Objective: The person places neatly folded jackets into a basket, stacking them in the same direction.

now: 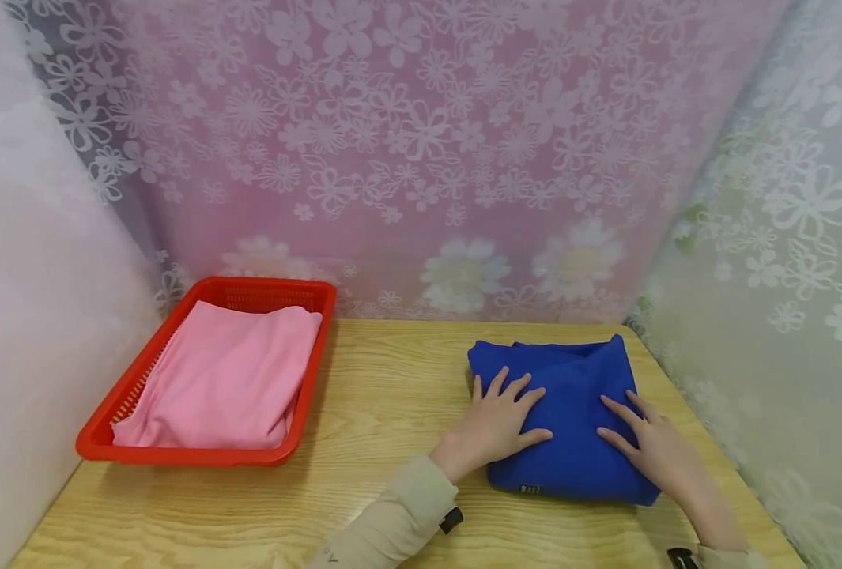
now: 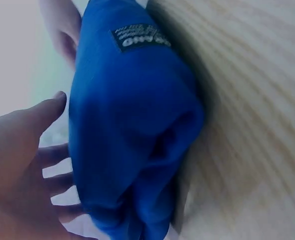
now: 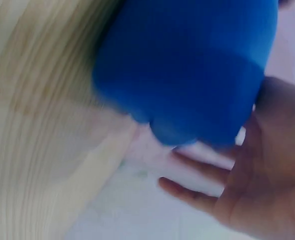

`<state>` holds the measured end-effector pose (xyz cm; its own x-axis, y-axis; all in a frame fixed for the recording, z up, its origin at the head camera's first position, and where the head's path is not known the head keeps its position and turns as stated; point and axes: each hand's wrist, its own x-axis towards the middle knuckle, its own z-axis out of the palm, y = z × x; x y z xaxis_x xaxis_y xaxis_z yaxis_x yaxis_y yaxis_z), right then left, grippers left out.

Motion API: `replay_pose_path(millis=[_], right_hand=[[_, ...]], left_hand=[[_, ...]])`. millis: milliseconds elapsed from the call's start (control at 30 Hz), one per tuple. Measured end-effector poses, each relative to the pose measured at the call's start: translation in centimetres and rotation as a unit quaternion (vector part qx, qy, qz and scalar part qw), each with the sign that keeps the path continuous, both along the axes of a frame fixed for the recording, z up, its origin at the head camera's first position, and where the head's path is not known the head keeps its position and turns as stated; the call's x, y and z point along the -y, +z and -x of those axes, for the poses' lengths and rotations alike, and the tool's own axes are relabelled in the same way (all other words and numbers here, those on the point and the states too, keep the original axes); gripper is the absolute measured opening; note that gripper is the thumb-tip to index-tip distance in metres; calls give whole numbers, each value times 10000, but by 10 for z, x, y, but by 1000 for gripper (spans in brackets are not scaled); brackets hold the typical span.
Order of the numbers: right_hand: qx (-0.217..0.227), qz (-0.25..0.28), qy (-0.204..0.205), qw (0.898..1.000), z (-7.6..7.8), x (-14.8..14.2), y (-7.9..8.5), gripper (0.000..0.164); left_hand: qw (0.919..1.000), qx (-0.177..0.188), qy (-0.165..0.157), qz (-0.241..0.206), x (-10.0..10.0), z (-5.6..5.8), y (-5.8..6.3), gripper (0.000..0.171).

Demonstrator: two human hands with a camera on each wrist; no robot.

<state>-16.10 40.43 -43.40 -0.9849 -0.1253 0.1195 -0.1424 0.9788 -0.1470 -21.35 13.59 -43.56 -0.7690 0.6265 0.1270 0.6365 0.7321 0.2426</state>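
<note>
A folded blue garment point(image 1: 570, 466) lies on the right part of the table, with a small dark label point(image 2: 140, 37) on its near edge. My left hand point(image 1: 495, 423) rests on its left side with fingers spread. On the right side of the cloth, my right hand point(image 1: 658, 450) touches it, thumb and fingertips on top and the other fingers along the edge. In the left wrist view the garment shows thick, rounded folds at its side. The right wrist view shows some fingers point(image 3: 187, 195) extended past its edge.
At the left stands a red plastic basket point(image 1: 314, 356) holding a folded pink cloth point(image 1: 232, 379). The wooden table point(image 1: 385, 395) is bordered by a pink flowered curtain point(image 1: 406, 158) behind and pale flowered sheets point(image 1: 805, 316) at the sides.
</note>
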Motion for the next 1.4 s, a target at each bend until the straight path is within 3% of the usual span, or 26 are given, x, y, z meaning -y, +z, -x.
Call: replay_pose_path(millis=[200, 500, 800, 1067, 1400], right_hand=[[-26, 252, 532, 9983, -4, -19, -3, 60], [35, 624, 582, 9963, 0, -16, -15, 60], [-243, 343, 670, 9969, -1, 3, -18, 58], [21, 162, 615, 9980, 3, 19, -15, 58], [-36, 46, 736, 9973, 6, 44, -16, 57]], left_hand=[[9999, -106, -12, 99, -2, 1, -7, 70], [9998, -85, 24, 154, 8, 2, -10, 69], [10000, -40, 51, 40, 26, 1, -13, 69], [9998, -122, 134, 121, 41, -3, -12, 70], [9996, -166, 215, 68, 65, -4, -15, 71]])
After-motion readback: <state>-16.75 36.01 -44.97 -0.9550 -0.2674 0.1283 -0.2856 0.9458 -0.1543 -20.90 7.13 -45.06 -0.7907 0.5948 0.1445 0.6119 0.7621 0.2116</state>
